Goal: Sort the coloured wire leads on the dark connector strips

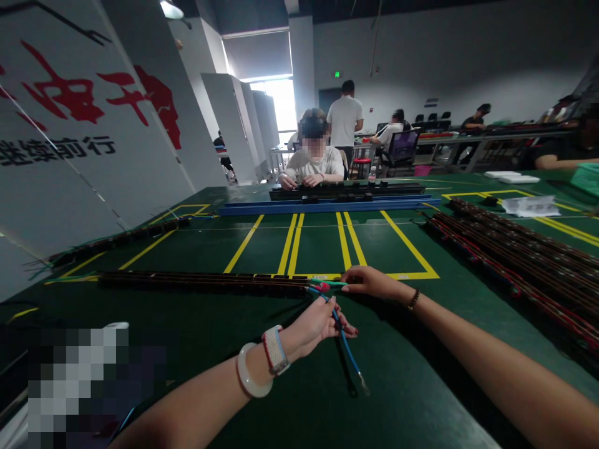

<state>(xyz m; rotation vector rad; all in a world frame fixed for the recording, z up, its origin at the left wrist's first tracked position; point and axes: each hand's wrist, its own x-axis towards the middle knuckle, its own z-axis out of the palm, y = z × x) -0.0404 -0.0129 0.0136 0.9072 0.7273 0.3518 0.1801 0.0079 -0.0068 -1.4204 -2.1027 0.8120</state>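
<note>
A long dark strip assembly [201, 282] lies across the green table, with wires coming out of its right end. My left hand [322, 325] pinches a blue wire [347, 349] between thumb and finger. The wire's free end, tipped with a metal terminal, points down and toward me. Just beyond, my right hand [369, 282] has its fingertips closed on a green wire [333, 283] that runs out of the same end. Something pink-red [322, 287] sits among the wires between my hands. The fingertips of my right hand are partly hidden.
Several dark strips with red wires [519, 268] are stacked at the right. Blue rails [327, 206] lie at the far side, where a person [314, 159] sits. Another wired strip [126, 238] lies at the left edge. Yellow tape [412, 275] marks the green tabletop [224, 374].
</note>
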